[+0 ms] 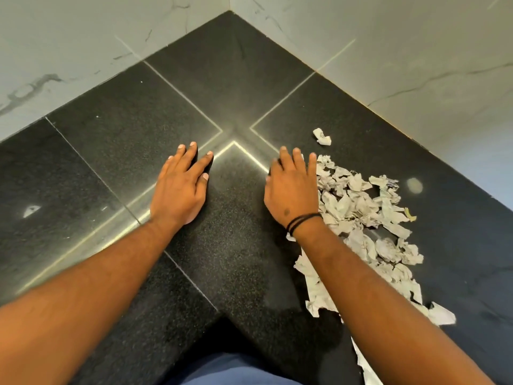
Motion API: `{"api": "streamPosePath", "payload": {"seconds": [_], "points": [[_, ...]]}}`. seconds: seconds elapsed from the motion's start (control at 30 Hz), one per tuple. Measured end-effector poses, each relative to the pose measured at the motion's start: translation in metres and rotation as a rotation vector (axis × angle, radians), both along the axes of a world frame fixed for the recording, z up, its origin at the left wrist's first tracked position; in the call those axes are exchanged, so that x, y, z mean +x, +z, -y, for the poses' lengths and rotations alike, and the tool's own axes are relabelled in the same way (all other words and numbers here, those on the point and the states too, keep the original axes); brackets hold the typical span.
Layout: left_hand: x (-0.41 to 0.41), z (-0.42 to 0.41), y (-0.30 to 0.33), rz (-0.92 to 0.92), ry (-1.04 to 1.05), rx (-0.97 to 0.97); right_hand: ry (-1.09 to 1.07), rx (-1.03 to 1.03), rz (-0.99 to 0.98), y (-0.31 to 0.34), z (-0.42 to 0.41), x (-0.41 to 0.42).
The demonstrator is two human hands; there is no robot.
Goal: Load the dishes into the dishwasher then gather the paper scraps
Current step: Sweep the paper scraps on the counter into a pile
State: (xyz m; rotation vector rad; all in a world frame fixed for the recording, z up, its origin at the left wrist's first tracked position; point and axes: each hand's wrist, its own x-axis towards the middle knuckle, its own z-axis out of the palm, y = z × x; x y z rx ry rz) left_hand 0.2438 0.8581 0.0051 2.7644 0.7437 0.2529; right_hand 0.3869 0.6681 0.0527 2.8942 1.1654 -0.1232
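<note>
Both hands are lying flat on the dark table (pixel 238 245), palms down. The left hand (pixel 181 187) is sitting by itself near the corner seams, with its fingers (pixel 204 161) spread and holding nothing. The right hand (pixel 291 190) is also flat and holding nothing. Its fingers (pixel 312 165) are stretched out, and the little-finger side is touching the edge of the scraps (pixel 369 215).

The scraps are lying in a loose pile to the right of the right hand, running back along that arm toward the person. One scrap (pixel 322 137) is sitting alone, a bit past the pile, near the wall (pixel 416 65). No dishes and no dishwasher are showing here, so it looks like the paper part of the job is what is going on now.

To do this step well, the right hand should be cupping a little and sweeping the pile toward the middle. The left hand should be waiting there like a wall, so the paper is bunching up between the two hands. Slow pushing is best, since the bits look light and could be sliding or flying off the edge. The lone scrap and the long strips near the table edge need to be pulled in too.
</note>
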Motion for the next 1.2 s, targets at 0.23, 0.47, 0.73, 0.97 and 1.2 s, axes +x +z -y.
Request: {"api": "streamPosePath", "payload": {"seconds": [0.23, 0.47, 0.73, 0.97, 1.2], "points": [[0.000, -0.001, 0.000, 0.004, -0.004, -0.002, -0.193, -0.159, -0.167, 0.005, -0.022, 0.084], [0.000, -0.001, 0.001, -0.005, -0.002, 0.003, -0.130, -0.204, -0.149, 0.014, 0.017, 0.044], [0.000, 0.000, 0.001, 0.005, 0.002, 0.000, -0.007, -0.091, -0.091, 0.045, -0.017, 0.040], [0.001, -0.001, 0.001, 0.016, -0.007, -0.002, 0.124, -0.179, -0.155, 0.013, -0.007, -0.048], [0.001, -0.001, 0.003, 0.018, -0.016, -0.011, 0.163, -0.195, -0.199, 0.009, 0.013, -0.059]]}}
